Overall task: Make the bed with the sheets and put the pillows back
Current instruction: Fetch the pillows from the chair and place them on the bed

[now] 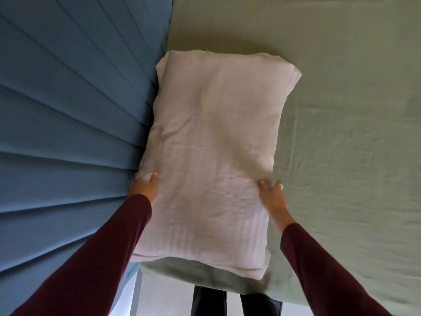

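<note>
A white pillow (211, 142) lies lengthwise on the pale green sheet (346, 124) that covers the mattress, pressed up against the blue headboard. My left hand (144, 184) grips the pillow's left edge, with the fingers curled into the fabric next to the headboard. My right hand (272, 195) holds the pillow's right edge, thumb on top and fingers tucked at its side. The pillow's near end reaches the mattress corner. Both sleeves are dark red.
The blue panelled headboard (68, 124) fills the left side. The mattress corner (205, 277) is at the bottom, with my dark trousers (237, 302) and pale floor below it. The green sheet shows light creases to the right.
</note>
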{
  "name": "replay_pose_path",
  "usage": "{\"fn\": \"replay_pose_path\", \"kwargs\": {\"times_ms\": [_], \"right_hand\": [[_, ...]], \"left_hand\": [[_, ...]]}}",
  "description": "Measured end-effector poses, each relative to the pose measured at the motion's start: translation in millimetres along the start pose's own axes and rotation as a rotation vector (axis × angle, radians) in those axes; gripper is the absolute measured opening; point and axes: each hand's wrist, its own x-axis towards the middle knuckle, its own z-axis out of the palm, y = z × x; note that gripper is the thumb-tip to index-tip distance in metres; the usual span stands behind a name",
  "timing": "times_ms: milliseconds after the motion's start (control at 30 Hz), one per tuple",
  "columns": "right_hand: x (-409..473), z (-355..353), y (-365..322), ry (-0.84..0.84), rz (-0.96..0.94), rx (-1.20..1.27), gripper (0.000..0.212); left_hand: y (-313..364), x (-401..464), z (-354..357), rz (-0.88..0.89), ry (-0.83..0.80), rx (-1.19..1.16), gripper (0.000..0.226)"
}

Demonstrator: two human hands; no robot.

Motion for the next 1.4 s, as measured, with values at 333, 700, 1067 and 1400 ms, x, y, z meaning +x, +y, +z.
{"fn": "replay_pose_path", "kwargs": {"times_ms": [333, 700, 1067, 1400], "right_hand": [[70, 39, -130, 0.487, -0.886, -0.577, 0.071], [105, 46, -126, 0.619, -0.864, -0.501, 0.068], [169, -50, -177, 0.086, -0.402, 0.733, 0.063], [170, -32, -175, 0.459, -0.434, 0.003, 0.081]], "left_hand": [[130, 46, 47, 0.847, 0.456, 0.301, 0.061], [143, 79, 77, 0.805, 0.610, 0.240, 0.058], [199, 127, -1, 0.220, 0.327, -0.517, 0.073], [183, 127, 24, 0.372, 0.421, -0.191, 0.077]]}}
